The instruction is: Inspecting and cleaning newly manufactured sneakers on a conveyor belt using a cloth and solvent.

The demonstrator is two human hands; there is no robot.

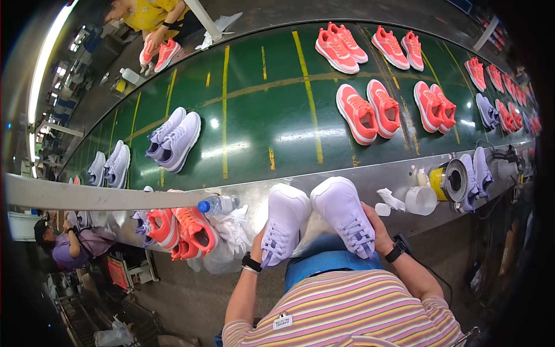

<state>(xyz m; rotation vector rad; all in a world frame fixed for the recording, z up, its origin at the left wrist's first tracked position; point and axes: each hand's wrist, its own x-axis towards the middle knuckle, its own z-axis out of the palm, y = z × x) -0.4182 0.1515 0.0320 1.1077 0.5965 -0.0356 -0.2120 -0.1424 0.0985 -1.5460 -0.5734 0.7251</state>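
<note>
- The left hand (258,245) is gripping the left shoe (285,217), a lilac one; the shoe is hiding most of the fingers.
- The right hand (378,230) is closing around the outer side of the right shoe (344,211), lilac too.
- Both shoes are hanging side by side in front of the person's waist, partly over the ledge (325,184) — toes pointing toward the belt (254,139), tops and laces facing up.
- To the left on the ledge, coral shoes (199,226) are sitting near a blue-capped bottle (223,205) and crumpled white paper (236,230).
- To the right, a tissue (391,199), a white tub (421,200) and a tin (455,179) are standing or lying near the right hand, with a lilac pair (481,173) just beyond the tin.
- Across the green belt, coral pairs (348,104) are resting on the right — another lilac pair (180,141) is resting on the left.
- Beyond the belt, a co-worker in yellow (151,16) is handling coral shoes.
</note>
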